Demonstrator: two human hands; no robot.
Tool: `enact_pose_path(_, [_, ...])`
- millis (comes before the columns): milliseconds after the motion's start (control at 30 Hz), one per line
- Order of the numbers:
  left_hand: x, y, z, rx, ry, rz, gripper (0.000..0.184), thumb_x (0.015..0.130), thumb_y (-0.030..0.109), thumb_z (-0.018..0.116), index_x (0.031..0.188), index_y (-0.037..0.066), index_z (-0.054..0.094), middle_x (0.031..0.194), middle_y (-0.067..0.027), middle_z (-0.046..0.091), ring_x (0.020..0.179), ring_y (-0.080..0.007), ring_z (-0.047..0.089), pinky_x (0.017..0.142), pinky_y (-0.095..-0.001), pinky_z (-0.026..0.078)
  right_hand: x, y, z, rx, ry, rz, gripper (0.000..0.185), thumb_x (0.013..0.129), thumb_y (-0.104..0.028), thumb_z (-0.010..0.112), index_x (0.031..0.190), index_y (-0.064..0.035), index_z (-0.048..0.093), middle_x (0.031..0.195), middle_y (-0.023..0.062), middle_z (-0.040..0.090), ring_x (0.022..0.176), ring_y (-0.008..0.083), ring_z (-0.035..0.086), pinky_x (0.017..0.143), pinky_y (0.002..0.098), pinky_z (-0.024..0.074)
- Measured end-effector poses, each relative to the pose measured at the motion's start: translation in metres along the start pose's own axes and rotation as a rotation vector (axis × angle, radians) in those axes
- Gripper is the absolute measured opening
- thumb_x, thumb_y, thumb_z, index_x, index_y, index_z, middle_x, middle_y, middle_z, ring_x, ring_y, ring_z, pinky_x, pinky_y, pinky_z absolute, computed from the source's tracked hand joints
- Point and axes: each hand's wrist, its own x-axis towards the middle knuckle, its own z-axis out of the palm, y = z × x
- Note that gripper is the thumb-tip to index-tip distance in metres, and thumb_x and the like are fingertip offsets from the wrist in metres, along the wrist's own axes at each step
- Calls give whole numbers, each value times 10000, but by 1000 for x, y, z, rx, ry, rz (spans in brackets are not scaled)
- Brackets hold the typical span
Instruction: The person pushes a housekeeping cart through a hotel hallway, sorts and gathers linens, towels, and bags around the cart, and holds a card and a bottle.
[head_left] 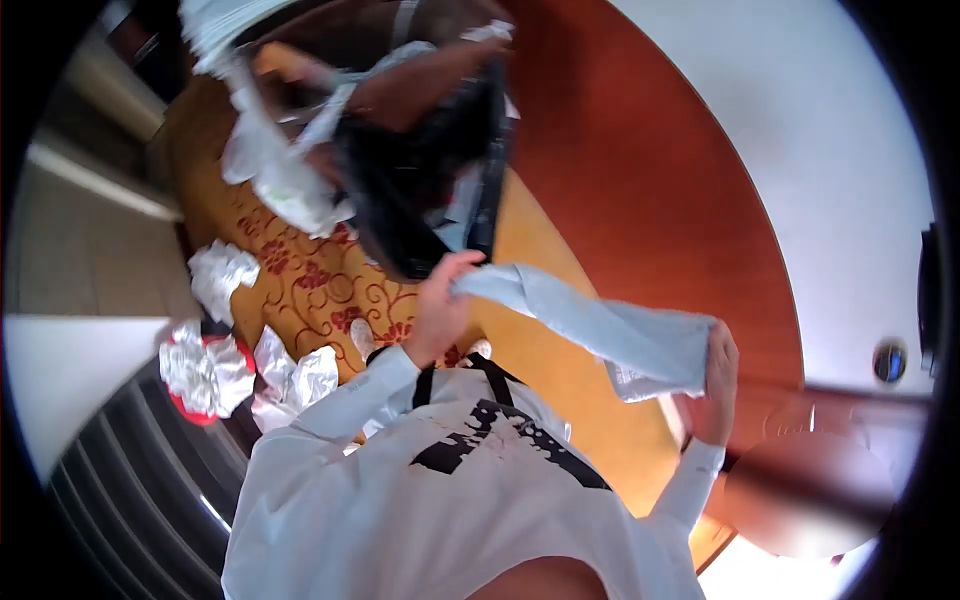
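A pale cloth (600, 330), perhaps a towel, spans left hand (441, 312) to right hand (721, 375), each grip clasping an end.

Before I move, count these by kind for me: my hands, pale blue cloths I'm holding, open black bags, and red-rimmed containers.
Left hand and right hand: 2
Pale blue cloth: 1
Open black bag: 1
Red-rimmed container: 1
Total: 5

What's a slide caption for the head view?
Left hand and right hand hold a light-blue cloth near an open black bag above floral carpet.
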Motion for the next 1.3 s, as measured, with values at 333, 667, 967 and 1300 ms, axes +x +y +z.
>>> enact_pose_path(333, [73, 35, 107, 119, -177, 120, 330, 747, -74, 430, 1036, -18, 579, 979, -79, 609, 902, -134, 565, 822, -240, 444, 1, 34, -35, 676, 471, -400, 418, 855, -380, 569, 1106, -47, 552, 1039, 131, 605, 940, 221, 567, 834, 371, 465])
enact_pose_path(667, [128, -72, 124, 672, -752, -139, 436, 677, 5, 651, 1107, 49, 596, 1022, -154, 612, 933, -291, 596, 831, -319, 468, 63, 72, 52, 666, 172, 45, 391, 846, -335, 582, 1099, -38, 549, 1016, 117, 605, 916, 224, 572, 811, 367, 470])
enact_pose_path(967, [238, -57, 180, 109, -912, -441, 733, 733, -134, 527, 1399, 72, 301, 1359, -122, 408, 1257, -206, 389, 1032, -324, 329, 233, 47, 117, 536, -139, 100, 370, 838, -294, 595, 1092, -30, 546, 996, 105, 605, 895, 226, 577, 791, 363, 475])
enact_pose_path(1300, [309, -77, 210, 341, -500, -89, 411, 775, 5, 572, 1184, 48, 555, 1176, -147, 575, 1072, -286, 558, 935, -356, 418, 368, 27, 131, 396, -401, 111, 349, 830, -249, 608, 1085, -21, 543, 973, 92, 605, 871, 229, 582, 768, 359, 480])
